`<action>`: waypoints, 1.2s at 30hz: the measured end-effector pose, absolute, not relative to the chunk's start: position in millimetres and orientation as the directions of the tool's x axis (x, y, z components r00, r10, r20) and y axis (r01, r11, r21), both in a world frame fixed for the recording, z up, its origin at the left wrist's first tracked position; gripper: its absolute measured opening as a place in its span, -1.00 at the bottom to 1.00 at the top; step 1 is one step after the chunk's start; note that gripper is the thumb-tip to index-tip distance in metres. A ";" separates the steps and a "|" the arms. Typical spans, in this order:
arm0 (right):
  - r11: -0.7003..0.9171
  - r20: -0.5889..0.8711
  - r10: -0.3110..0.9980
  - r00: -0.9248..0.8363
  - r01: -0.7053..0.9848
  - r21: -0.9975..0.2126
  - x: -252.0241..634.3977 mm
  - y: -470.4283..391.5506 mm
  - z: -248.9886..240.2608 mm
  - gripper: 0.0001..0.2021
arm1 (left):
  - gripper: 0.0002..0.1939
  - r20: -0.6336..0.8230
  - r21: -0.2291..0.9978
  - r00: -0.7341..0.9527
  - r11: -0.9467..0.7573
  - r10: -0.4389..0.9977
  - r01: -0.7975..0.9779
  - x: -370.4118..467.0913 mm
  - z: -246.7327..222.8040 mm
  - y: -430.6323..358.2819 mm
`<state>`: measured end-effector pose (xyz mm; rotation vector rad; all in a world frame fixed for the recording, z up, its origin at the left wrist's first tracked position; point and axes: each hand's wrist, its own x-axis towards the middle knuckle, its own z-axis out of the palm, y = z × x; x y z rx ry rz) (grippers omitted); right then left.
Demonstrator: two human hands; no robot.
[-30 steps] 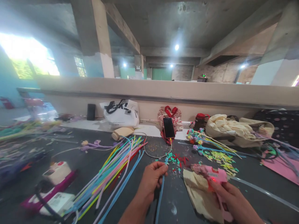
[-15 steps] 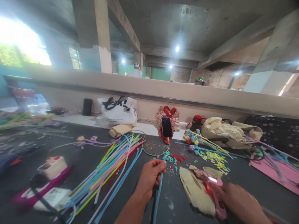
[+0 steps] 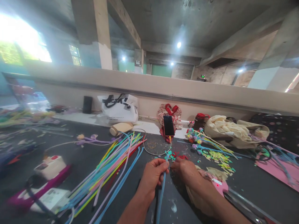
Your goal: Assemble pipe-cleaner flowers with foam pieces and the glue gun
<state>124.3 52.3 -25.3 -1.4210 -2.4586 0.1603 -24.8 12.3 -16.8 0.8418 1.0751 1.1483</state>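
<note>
My left hand [image 3: 153,175] is closed on a blue fuzzy stem [image 3: 161,196], which hangs down from the fingertips toward the near edge. Just to its right, my right hand [image 3: 187,171] is over the small red and teal pieces [image 3: 173,155], its fingertips curled down; whether anything is between them is hidden. A pink tool [image 3: 219,183] lies on a beige cloth [image 3: 196,199], partly covered by my right forearm. Left of my hands, a bundle of coloured stems [image 3: 112,174] lies slanted on the dark table [image 3: 130,199].
A phone [image 3: 168,125] leans on a patterned red bag [image 3: 176,113] at the back. A white bag [image 3: 119,109] stands left of it. Yellow-green pieces [image 3: 219,158] and flowered stems [image 3: 196,137] lie right. A power strip [image 3: 42,186] lies at left.
My right hand has left the pink tool and moved left to the small pieces beside my left hand. My left hand still holds the blue stem.
</note>
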 end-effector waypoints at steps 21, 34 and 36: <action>0.321 0.181 0.925 -0.335 0.430 -0.844 138.7 46.4 -21.4 -0.93 | -0.69 -0.258 0.922 0.092 0.274 0.962 -0.273 -21.3 -17.0 12.0; 0.607 0.499 0.788 -0.361 0.594 -0.528 126.4 29.1 -25.6 -0.87 | -0.69 -0.251 0.939 0.077 0.261 0.965 -0.222 -18.3 -26.5 13.4; 0.640 0.518 0.755 -0.402 0.625 -0.448 126.1 29.6 -28.9 -0.85 | -0.69 -0.254 0.943 0.066 0.262 0.965 -0.207 -17.7 -27.1 14.2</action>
